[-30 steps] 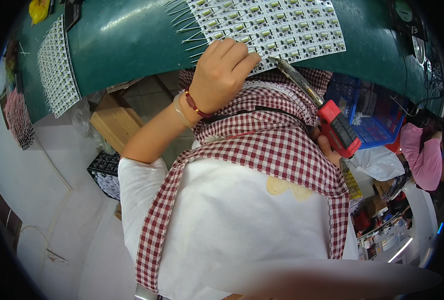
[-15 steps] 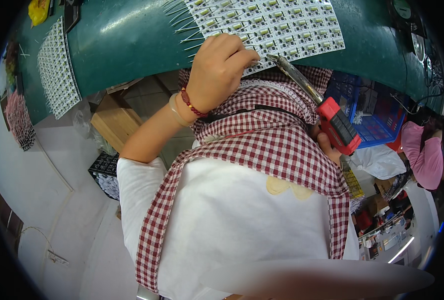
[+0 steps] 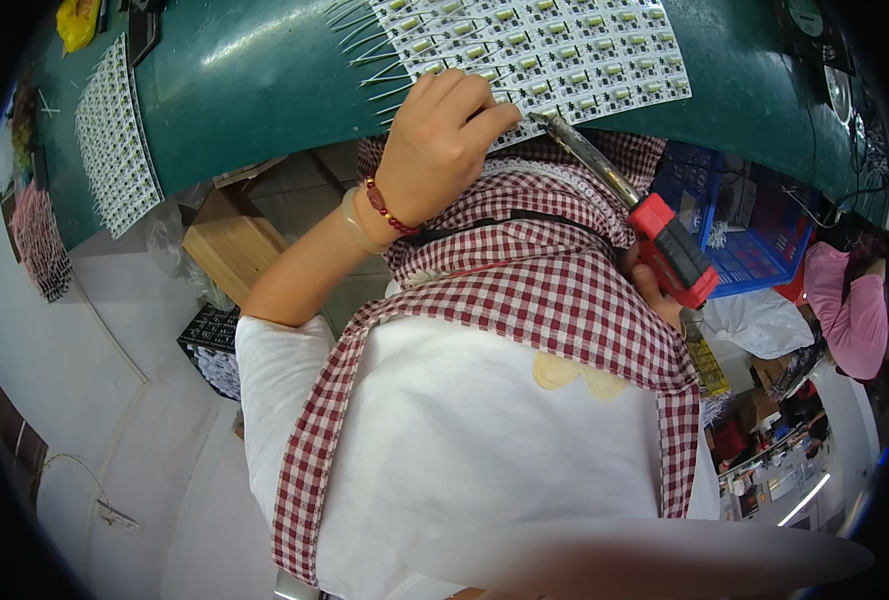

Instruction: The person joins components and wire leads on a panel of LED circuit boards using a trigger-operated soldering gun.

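A white panel of small circuit boards (image 3: 615,75) lies on the green table, rows of little yellowish parts on it. Thin white wires (image 3: 365,52) stick out past its left edge. My left hand (image 3: 440,140) rests over the panel's near edge, its fingers pinched together; what they hold is hidden. In my right hand (image 3: 655,292), partly covered by the handle, is a red and black soldering iron (image 3: 670,245). Its metal tip points up and left, at the panel's near edge just right of my left fingertips.
Another wired panel (image 3: 117,135) lies at the table's left, near a yellow item (image 3: 77,25) and a bundle of pinkish wires (image 3: 40,245). Below the table on the right is a blue crate (image 3: 765,235). A cardboard box (image 3: 227,245) stands below left. A person in pink (image 3: 850,305) is at right.
The soldering iron has shifted slightly left, its tip now nearer my left fingertips. My left hand is almost where it was, and the panel has not moved.
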Demonstrator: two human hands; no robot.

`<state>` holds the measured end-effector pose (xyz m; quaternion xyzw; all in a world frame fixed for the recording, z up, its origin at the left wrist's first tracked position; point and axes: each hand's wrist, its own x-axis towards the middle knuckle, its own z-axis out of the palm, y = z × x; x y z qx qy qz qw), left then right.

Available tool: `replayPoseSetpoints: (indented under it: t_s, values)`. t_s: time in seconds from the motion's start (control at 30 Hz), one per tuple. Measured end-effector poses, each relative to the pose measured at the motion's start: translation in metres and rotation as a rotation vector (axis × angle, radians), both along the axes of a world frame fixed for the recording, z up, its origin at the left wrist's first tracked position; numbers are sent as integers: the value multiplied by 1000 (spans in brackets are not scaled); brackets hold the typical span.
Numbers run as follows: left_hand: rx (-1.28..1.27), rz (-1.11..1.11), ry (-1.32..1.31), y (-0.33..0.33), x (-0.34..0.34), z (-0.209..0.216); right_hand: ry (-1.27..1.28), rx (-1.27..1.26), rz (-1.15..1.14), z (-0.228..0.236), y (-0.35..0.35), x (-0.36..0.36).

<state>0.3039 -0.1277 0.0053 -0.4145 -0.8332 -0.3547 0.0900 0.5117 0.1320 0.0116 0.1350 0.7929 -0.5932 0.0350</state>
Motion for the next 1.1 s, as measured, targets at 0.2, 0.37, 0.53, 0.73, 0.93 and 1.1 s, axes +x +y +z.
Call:
replayPoseSetpoints:
  t_s: [0.2,0.37,0.53,0.73,0.93,1.1]
  values:
    - [6,-13,81,4,2,-2,1,41,-39,-7,-1,9]
    - [-24,-16,83,6,3,2,-43,-15,-87,-6,-1,10]
    - [-10,-14,66,6,3,-1,55,65,-25,-10,0,9]
    - [-29,-7,59,5,4,0,103,165,133,-1,4,-9]
    - [-22,-2,60,4,3,-1,201,217,211,3,7,-14]
    - [-61,4,90,3,2,2,118,110,-21,-6,0,7]
